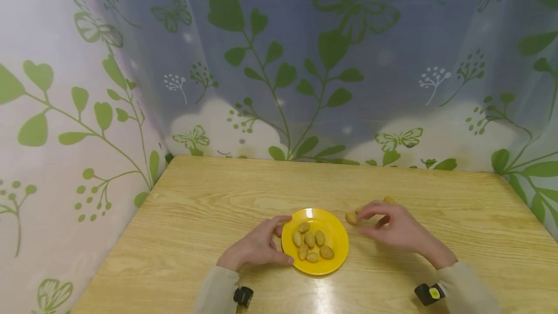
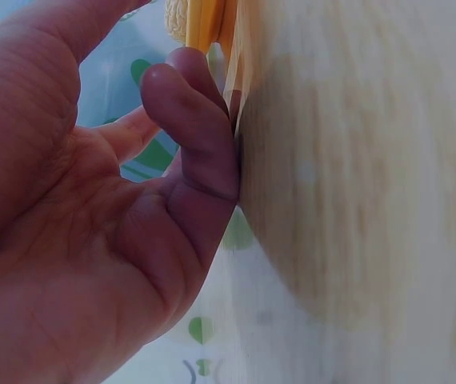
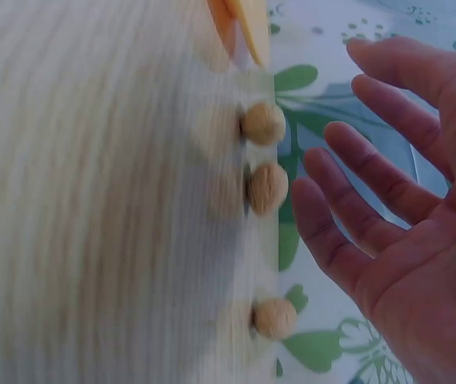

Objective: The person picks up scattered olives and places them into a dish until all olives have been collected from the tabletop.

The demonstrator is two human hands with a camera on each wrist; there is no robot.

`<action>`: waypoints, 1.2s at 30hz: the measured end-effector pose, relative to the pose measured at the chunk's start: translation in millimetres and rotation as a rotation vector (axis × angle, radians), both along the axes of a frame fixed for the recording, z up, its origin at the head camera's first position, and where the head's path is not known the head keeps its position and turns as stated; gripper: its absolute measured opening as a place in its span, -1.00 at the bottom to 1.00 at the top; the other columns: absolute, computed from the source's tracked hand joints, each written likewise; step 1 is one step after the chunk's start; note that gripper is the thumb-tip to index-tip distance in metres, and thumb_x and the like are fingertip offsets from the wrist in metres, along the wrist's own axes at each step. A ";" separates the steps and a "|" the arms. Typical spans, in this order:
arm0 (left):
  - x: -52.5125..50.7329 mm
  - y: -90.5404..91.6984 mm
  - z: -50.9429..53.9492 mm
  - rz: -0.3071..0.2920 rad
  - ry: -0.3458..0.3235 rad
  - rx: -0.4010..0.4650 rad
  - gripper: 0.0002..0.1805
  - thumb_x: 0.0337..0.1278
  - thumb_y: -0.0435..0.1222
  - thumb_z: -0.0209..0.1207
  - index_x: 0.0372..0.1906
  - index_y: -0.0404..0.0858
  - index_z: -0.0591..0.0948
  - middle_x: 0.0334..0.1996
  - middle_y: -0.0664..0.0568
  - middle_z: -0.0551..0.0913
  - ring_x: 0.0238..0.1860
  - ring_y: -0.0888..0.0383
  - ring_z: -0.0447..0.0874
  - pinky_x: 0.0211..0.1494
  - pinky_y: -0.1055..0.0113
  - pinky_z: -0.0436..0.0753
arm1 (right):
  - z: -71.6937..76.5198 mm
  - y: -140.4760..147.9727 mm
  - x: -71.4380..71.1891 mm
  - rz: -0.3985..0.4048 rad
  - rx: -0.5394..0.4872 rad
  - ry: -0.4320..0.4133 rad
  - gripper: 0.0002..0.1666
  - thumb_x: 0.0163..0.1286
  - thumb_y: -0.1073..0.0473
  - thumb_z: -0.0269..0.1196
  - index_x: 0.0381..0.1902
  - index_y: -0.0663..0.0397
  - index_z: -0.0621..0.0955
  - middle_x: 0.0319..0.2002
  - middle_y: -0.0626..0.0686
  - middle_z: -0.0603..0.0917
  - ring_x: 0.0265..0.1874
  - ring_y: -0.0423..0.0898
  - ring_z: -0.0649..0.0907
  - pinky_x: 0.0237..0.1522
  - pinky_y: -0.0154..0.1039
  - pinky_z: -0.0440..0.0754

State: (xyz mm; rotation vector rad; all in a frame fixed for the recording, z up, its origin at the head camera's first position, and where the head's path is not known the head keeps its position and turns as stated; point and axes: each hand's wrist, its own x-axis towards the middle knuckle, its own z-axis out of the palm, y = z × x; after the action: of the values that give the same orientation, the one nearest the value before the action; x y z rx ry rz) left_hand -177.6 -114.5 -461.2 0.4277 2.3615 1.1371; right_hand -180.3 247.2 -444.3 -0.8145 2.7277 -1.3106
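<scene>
A round yellow plate (image 1: 337, 260) holds several brown, wrinkled walnuts (image 1: 309, 240). My left hand (image 1: 261, 243) holds the plate by its left side, thumb at the lower rim and fingers curved along the upper rim. Only a bit of the plate (image 2: 206, 20) shows in the left wrist view, past the curled fingers. My right hand (image 1: 394, 227) hovers over the table to the right, fingers loosely bent and holding nothing. Beside it lie loose walnuts, one near the fingertips (image 1: 351, 218) and another behind the hand (image 1: 389, 200). Three loose walnuts (image 3: 267, 189) line up in the right wrist view, apart from the fingers.
The wooden table (image 1: 183, 236) extends around the plate and both hands. A curtain (image 1: 279, 71) with green leaves and butterflies hangs along its back edge, and similar patterned cloth covers the left side. Each sleeve bears a small black device (image 1: 243, 296) at the wrist.
</scene>
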 end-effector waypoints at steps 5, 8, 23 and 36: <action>-0.9 0.1 -0.3 0.001 0.000 -0.007 0.03 -0.08 -0.14 0.57 0.54 0.01 0.30 0.01 0.01 0.48 -0.36 0.16 0.52 -0.30 0.37 0.54 | 0.3 15.8 -3.9 -0.049 0.045 0.025 -0.76 0.29 0.13 0.47 -0.08 -0.09 0.76 -0.04 -0.05 0.72 -0.08 -0.14 0.68 -0.22 -0.30 0.71; -1.1 0.0 -0.5 0.002 -0.001 -0.009 0.03 -0.08 -0.14 0.57 0.54 0.01 0.30 0.01 0.02 0.48 -0.36 0.16 0.51 -0.30 0.37 0.54 | 0.5 23.7 -6.4 -0.078 0.065 0.034 -0.74 0.28 0.11 0.48 -0.07 -0.09 0.77 -0.03 -0.05 0.71 -0.08 -0.16 0.67 -0.21 -0.30 0.71; -0.5 0.7 0.4 0.007 0.001 -0.011 0.02 -0.08 -0.14 0.57 0.53 0.00 0.30 0.01 0.02 0.47 -0.36 0.17 0.50 -0.30 0.38 0.53 | -5.6 50.9 -18.8 -0.161 0.066 0.068 -0.73 0.27 0.18 0.48 -0.07 -0.01 0.76 0.01 0.04 0.69 -0.06 -0.39 0.62 -0.20 -0.32 0.71; 1.1 0.7 2.1 0.002 0.005 -0.005 0.02 -0.08 -0.15 0.56 0.54 -0.01 0.30 0.01 0.01 0.47 -0.37 0.17 0.50 -0.31 0.39 0.53 | -9.2 70.8 -33.7 -0.191 0.122 -0.016 -0.47 0.33 0.07 0.44 0.22 0.08 0.65 0.22 0.20 0.64 0.17 -0.08 0.59 -0.09 -0.35 0.72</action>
State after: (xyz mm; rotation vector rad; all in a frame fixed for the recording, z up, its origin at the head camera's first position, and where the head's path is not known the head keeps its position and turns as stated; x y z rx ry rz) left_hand -176.5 -113.8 -459.1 0.4271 2.3694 1.1325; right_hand -214.0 318.0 -453.5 -0.5435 2.8994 -1.1564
